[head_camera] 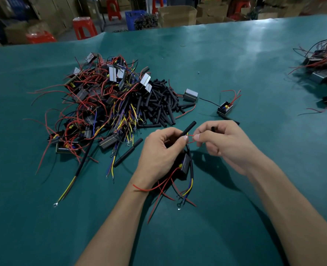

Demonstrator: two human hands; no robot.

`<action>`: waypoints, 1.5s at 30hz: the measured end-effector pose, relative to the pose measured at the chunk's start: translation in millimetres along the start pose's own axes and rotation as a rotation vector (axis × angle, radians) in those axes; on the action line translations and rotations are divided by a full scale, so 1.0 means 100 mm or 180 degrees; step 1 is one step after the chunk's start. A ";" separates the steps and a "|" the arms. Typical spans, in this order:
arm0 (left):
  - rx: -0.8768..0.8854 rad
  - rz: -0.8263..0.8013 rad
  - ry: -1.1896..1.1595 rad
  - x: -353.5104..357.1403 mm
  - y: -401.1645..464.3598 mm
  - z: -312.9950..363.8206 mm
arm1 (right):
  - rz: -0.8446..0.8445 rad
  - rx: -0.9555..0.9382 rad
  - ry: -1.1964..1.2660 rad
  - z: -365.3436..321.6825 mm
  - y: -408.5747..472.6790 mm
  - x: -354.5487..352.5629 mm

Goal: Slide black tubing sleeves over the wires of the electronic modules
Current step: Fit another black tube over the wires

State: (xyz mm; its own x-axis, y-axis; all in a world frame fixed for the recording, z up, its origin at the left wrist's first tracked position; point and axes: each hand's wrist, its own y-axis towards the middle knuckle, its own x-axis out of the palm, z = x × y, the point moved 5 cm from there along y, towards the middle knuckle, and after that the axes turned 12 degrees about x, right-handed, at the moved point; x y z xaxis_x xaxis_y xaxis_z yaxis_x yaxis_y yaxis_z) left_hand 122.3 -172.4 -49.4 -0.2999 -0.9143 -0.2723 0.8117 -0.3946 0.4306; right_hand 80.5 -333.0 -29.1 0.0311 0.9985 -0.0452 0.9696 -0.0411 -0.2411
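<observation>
Left hand (pixel 159 148) curled round black sleeve (pixel 188 129) and module (pixel 185 163), held above green table (pixel 255 70); right hand (pixel 219 140) pinching red wire (pixel 191 135) at sleeve mouth, second short sleeve (pixel 213 128) tucked under fingers; heap of modules (pixel 101 96) and loose sleeves (pixel 159 103) further back, left of centre

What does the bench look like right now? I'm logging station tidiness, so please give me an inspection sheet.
Surface: teal mat, worn sheen.
Job's things: black sleeve and module in left hand; sleeve heap.
Clutter: tangled module pile; second pile far right.
Grippers: right hand pinches red wire.
Cables: loose wires trail under the wrists.
Surroundings: red stools, cardboard boxes.
</observation>
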 end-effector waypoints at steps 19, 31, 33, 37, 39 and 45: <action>-0.0039 -0.0056 -0.0367 0.01 -0.01 0.02 | 0.0822 -0.0610 0.0093 -0.05 -0.02 -0.11; -0.0079 0.0056 -0.0525 -0.01 0.00 0.06 | 0.0235 -0.0130 0.0457 0.04 0.01 -0.08; -0.0100 0.0071 -0.0513 -0.01 0.00 0.05 | 0.0235 -0.0230 0.0318 0.02 0.00 -0.09; -0.0122 0.0056 -0.0459 -0.02 -0.01 0.04 | 0.0361 -0.0436 0.0095 -0.03 -0.01 -0.11; -0.0114 0.0054 -0.0479 -0.02 -0.01 0.04 | 0.0367 -0.0475 0.0075 -0.04 -0.02 -0.11; -0.0162 0.0041 -0.0501 0.00 0.00 0.03 | 0.0391 -0.0437 -0.0017 -0.05 -0.03 -0.11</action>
State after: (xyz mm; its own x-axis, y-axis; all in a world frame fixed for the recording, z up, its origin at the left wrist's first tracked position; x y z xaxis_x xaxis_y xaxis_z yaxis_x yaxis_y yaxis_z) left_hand 120.5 -172.1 -46.6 -0.3611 -0.9238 -0.1272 0.8392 -0.3814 0.3878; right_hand 78.6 -344.0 -23.3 0.1506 0.9860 -0.0713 0.9826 -0.1572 -0.0990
